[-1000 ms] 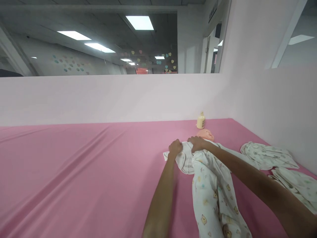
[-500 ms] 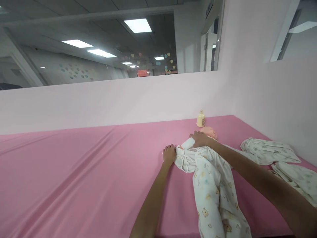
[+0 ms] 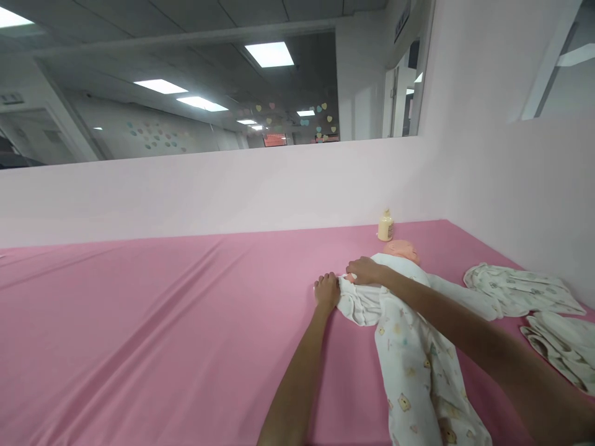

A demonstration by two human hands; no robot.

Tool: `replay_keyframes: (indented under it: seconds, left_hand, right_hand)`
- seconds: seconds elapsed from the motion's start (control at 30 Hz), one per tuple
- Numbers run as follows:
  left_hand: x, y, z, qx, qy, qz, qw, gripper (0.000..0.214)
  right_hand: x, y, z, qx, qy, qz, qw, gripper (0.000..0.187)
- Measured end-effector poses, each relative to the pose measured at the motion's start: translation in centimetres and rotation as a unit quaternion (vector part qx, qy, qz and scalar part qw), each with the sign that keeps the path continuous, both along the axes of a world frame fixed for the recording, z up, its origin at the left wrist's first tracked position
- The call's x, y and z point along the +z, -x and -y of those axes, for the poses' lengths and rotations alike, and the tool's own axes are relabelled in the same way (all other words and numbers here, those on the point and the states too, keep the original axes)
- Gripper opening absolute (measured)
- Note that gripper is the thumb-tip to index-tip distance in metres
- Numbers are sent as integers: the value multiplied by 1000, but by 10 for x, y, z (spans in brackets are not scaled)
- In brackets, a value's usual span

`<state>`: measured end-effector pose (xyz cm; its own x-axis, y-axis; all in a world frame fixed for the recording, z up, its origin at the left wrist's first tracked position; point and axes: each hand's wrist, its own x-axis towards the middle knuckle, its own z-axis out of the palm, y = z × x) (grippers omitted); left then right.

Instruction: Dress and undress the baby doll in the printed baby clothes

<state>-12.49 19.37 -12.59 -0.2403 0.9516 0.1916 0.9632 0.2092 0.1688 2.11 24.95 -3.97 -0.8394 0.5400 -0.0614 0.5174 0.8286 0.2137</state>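
White baby clothes (image 3: 403,365) printed with small bears hang down over the near side of the pink-covered surface. My left hand (image 3: 328,290) has its fingers curled at the left end of a gathered white part (image 3: 360,305) of the clothes. Just to the right, my right hand (image 3: 367,271) is closed over a small peach-coloured bit (image 3: 351,278) that is mostly hidden under its fingers. White cloth (image 3: 404,265) lies behind the right wrist. Beyond it is a rounded peach-coloured object (image 3: 402,249) whose kind I cannot make out.
A pale yellow pump bottle (image 3: 385,226) stands near the back wall. Folded printed cloth (image 3: 523,288) and another folded cloth (image 3: 564,347) lie at the right. The pink cover (image 3: 153,334) has long creases. A window (image 3: 209,93) runs above the back wall.
My right hand has moved left and closer to the left hand, covering the white piece that stuck out before. The left hand keeps its place on the cloth. The view has shifted slightly left.
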Motion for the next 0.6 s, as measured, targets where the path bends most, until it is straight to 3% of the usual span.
replay_keyframes:
  seconds: [0.27, 0.6]
  left_hand:
    - [3, -1, -1, 8, 5, 20, 1000, 32]
    - [22, -3, 11, 7, 7, 4, 1000, 35]
  right_hand:
    - [30, -23, 6, -11, 8, -125, 992, 30]
    - [19, 9, 29, 45, 84, -110, 989, 21]
